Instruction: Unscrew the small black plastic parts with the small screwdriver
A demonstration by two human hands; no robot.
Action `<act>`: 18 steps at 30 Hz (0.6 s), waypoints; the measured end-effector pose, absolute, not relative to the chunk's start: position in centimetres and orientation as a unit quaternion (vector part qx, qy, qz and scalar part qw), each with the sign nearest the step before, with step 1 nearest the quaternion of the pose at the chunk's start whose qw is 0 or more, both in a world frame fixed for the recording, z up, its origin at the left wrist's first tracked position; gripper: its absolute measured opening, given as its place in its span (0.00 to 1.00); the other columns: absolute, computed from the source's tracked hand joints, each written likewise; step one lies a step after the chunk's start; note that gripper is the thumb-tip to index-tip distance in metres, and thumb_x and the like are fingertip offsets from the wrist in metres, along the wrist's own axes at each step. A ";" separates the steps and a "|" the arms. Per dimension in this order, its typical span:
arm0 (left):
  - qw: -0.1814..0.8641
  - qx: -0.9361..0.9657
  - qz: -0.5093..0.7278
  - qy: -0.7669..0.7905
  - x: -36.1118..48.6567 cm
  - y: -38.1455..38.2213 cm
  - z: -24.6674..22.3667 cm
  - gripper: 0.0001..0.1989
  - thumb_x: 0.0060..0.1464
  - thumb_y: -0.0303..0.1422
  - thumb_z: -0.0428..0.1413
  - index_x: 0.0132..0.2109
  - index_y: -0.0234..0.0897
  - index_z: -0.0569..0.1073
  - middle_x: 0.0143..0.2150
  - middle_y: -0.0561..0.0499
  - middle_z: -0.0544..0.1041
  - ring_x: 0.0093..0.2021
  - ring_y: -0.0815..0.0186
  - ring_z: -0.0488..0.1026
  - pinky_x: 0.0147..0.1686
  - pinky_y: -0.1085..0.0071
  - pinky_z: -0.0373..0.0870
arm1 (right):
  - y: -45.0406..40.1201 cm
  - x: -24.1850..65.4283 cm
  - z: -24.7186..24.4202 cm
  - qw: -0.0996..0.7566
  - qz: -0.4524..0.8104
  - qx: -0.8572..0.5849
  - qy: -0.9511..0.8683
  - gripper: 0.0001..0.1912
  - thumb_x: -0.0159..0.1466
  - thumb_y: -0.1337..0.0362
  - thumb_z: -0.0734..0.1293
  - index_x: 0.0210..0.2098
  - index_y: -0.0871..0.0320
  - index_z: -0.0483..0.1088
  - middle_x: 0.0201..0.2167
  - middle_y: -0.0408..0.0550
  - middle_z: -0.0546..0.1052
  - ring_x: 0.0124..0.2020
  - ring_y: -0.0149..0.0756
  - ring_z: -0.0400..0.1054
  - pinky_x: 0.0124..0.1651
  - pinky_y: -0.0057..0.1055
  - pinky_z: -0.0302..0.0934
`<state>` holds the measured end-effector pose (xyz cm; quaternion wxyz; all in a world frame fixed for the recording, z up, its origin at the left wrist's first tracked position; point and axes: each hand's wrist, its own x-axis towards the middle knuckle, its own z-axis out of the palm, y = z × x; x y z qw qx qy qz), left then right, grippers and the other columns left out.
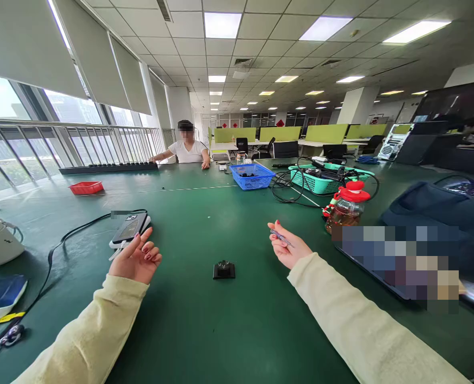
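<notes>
My left hand [138, 258] is raised palm up over the table's left side, fingers loosely curled and apart, with nothing in it. Just behind it, a grey phone [129, 228] lies on a white object with a cable. On the other side, my right hand [287, 246] is closed around a slim, greyish-purple stick-like tool [281, 238]; its exact kind is hard to make out. Between the hands, nearer to me, a small black square part [224, 270] with a raised middle sits on the green tabletop [189, 330]. Neither hand touches it.
At the back stand a blue basket [252, 176] and a teal basket [321, 184] of tangled cables. A red-lidded jar [347, 205], a tablet-like slab [381, 272] and a dark bag [441, 218] line the right. A red tray [86, 188] is far left. Another person [189, 149] sits opposite.
</notes>
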<state>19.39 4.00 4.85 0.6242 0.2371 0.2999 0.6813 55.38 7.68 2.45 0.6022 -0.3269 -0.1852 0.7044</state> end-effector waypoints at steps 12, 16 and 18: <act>0.621 0.251 0.682 0.293 20.4 4.0 4.0 0.17 0.54 0.33 0.55 0.51 0.36 0.71 0.22 0.57 0.60 0.19 0.72 0.58 0.20 0.74 0.61 | 7.1 54.0 2.5 0.576 0.720 -0.330 -0.204 0.09 0.67 0.62 0.63 0.38 0.62 0.70 0.22 0.39 0.61 0.12 0.14 0.47 0.09 0.13 0.46; 0.621 0.254 0.684 0.288 20.5 4.0 3.8 0.17 0.54 0.33 0.55 0.51 0.36 0.71 0.22 0.57 0.60 0.19 0.72 0.58 0.20 0.73 0.61 | 7.1 54.0 2.4 0.573 0.722 -0.330 -0.203 0.09 0.67 0.62 0.63 0.39 0.63 0.70 0.22 0.39 0.61 0.12 0.13 0.47 0.10 0.12 0.46; 0.622 0.257 0.682 0.285 20.5 4.0 3.8 0.17 0.55 0.33 0.54 0.52 0.35 0.71 0.23 0.57 0.60 0.19 0.72 0.58 0.20 0.73 0.61 | 7.2 54.0 2.3 0.571 0.724 -0.329 -0.205 0.09 0.67 0.62 0.63 0.39 0.62 0.70 0.22 0.38 0.61 0.12 0.13 0.47 0.10 0.12 0.46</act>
